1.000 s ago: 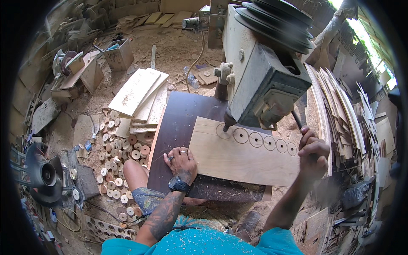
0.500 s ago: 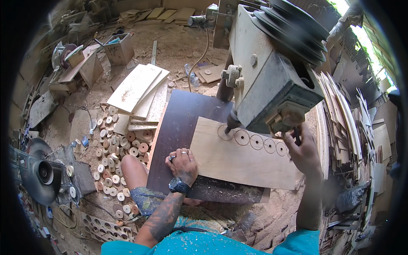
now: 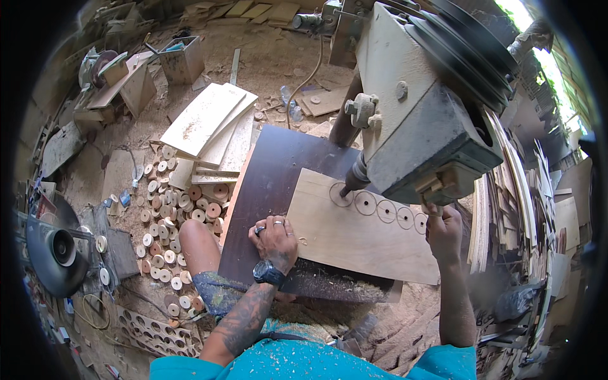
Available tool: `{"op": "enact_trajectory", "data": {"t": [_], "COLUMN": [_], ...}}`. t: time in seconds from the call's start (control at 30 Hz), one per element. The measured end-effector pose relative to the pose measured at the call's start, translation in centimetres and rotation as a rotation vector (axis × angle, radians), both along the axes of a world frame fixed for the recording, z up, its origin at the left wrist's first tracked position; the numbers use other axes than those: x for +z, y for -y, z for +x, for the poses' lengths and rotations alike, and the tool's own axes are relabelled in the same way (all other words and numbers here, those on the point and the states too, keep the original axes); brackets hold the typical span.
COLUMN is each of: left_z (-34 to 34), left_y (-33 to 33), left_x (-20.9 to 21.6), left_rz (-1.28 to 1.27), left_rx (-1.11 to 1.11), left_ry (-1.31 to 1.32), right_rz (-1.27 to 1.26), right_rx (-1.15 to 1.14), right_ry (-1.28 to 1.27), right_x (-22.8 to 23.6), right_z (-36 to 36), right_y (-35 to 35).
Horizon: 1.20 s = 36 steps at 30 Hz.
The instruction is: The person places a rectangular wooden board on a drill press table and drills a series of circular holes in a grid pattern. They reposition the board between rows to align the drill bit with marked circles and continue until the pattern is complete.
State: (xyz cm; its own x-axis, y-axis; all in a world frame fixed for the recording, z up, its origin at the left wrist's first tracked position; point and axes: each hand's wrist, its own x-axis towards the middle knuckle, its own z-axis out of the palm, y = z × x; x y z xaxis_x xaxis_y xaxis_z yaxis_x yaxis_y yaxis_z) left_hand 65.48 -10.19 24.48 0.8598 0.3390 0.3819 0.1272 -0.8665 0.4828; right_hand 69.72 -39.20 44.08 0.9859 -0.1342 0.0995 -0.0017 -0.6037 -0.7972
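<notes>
A pale plywood board [image 3: 361, 247] lies on the dark table [image 3: 278, 168], with a row of several cut rings along its far edge, each with a centre hole or mark. My left hand [image 3: 277, 240], fingers curled, presses at the board's left edge. Over the leftmost ring, the chuck and cutter [image 3: 355, 178] of a drill press [image 3: 437, 136] reach down to the wood; I cannot tell whether it is turning. On the right, my right hand [image 3: 445, 229] is closed around the drill press's feed handle [image 3: 432, 208], partly hidden by the fingers.
Left of the table is a heap of wooden discs [image 3: 170, 221], with stacked boards [image 3: 206, 123] behind it. A fan [image 3: 60, 247] stands at far left. A sheet with round holes [image 3: 155, 332] lies near. Upright wood strips [image 3: 516, 202] line the right side.
My right hand has come lower and nearer, its fingers closing more around the handle. The view has shifted slightly, so the drill press appears farther right. My left hand stays at the board's edge.
</notes>
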Motion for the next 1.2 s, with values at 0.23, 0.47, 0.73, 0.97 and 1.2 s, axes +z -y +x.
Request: {"op": "enact_trajectory", "data": {"t": [0.23, 0.47, 0.73, 0.97, 1.2], "left_z": [-0.1, 0.0, -0.1, -0.1, 0.0], "left_y": [0.0, 0.0, -0.1, -0.1, 0.0], "left_x": [0.3, 0.3, 0.4, 0.2, 0.1], "left_rz": [-0.036, -0.044, -0.035, -0.064, -0.062], "left_rx": [-0.011, -0.008, -0.012, -0.034, -0.019], "left_ry": [-0.003, -0.007, -0.001, 0.009, -0.011], "right_rz": [-0.042, -0.137, -0.29, -0.259, -0.203], "right_rx": [-0.051, -0.031, -0.016, 0.054, 0.008], "right_ry": [0.061, 0.201, 0.379, 0.512, 0.467], "right_x": [-1.5, -3.8, -6.5, -8.6, -6.6], "right_z": [0.3, 1.0, 2.0, 3.0, 3.1], "right_y": [0.1, 0.8, 1.3, 1.7, 0.0]}}
